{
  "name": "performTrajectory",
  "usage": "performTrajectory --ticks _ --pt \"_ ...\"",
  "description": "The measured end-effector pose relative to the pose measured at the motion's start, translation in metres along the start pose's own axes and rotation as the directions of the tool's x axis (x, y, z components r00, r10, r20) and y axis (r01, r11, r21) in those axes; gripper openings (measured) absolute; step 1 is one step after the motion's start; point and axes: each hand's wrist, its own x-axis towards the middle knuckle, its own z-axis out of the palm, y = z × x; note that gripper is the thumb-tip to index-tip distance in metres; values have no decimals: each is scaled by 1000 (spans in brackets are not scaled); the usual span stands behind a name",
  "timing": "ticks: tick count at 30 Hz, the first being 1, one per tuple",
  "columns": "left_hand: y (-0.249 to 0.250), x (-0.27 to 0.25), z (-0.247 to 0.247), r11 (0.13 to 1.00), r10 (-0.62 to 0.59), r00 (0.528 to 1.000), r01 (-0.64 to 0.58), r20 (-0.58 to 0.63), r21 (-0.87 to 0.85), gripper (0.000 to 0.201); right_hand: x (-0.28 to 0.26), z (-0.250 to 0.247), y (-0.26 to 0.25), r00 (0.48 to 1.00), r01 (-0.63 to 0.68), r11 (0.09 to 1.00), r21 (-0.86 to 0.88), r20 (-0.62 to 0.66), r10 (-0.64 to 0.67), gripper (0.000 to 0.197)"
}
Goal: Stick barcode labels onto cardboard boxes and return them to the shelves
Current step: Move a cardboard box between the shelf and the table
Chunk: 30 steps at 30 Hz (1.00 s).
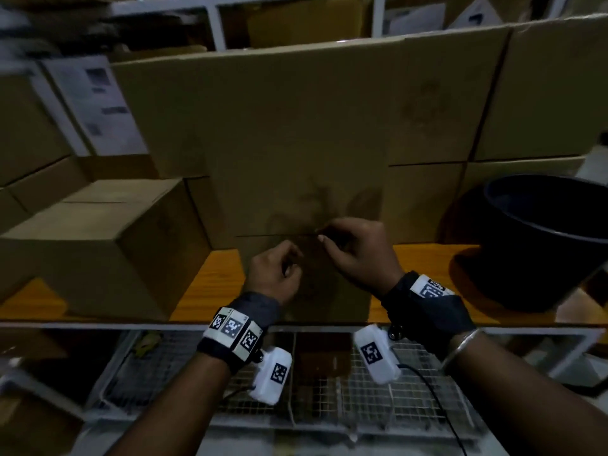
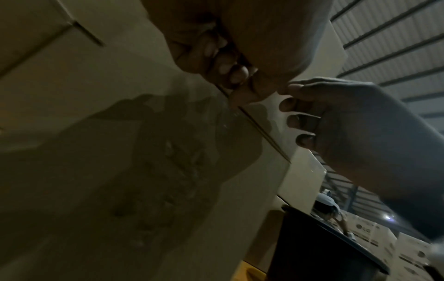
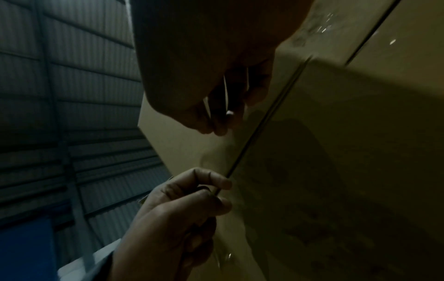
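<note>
- Cardboard, plain brown, forms the large box (image 1: 289,133) standing directly ahead of both hands, on the orange shelf board (image 1: 210,287) beneath them.
- Step in hand, as a judgement: work at the horizontal flap seam (image 1: 273,235) on the box face, likely preparing or placing a label there. No barcode label is clearly visible; the light is too dim to confirm one.
- To do this step well, the box should stay square against the boxes behind it, and any label should be laid flat from one edge, then smoothed outward so that no corner lifts.
- Left hand (image 1: 276,274): fingers curled inward, sitting just below the seam. The right wrist view shows its fingertips (image 3: 224,185) at the seam's end. Whether they pinch something thin cannot be determined.
- Right hand (image 1: 357,251): fingers curled, thumb and forefinger closed together at the seam line, just beside the left hand. A small pale object shows between its fingers; its identity cannot be determined.
- A dark bucket (image 1: 543,241) stands to the right of the right hand, on the same board.
- A smaller box (image 1: 108,241) sits to the left of the left hand.
</note>
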Motion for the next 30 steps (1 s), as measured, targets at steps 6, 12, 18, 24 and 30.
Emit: performTrajectory --ticks 6,12,18,24,30 --pt "-78 -3 -77 998 -68 997 68 -42 -15 22 37 86 -62 995 98 995 18 28 -98 26" --pt "-158 1 -163 999 5 991 -12 -131 -53 34 77 182 -118 992 102 994 45 65 -105 19" --pt "-230 17 -235 998 46 981 -36 -186 59 43 109 254 -152 984 43 999 27 174 -47 21" --pt "-287 33 -278 974 31 984 11 -178 227 49 146 298 -176 954 115 993 -27 282 -103 33" --pt "-319 46 -302 918 -76 997 74 -12 389 72 174 331 -188 891 188 980 -67 431 -142 44"
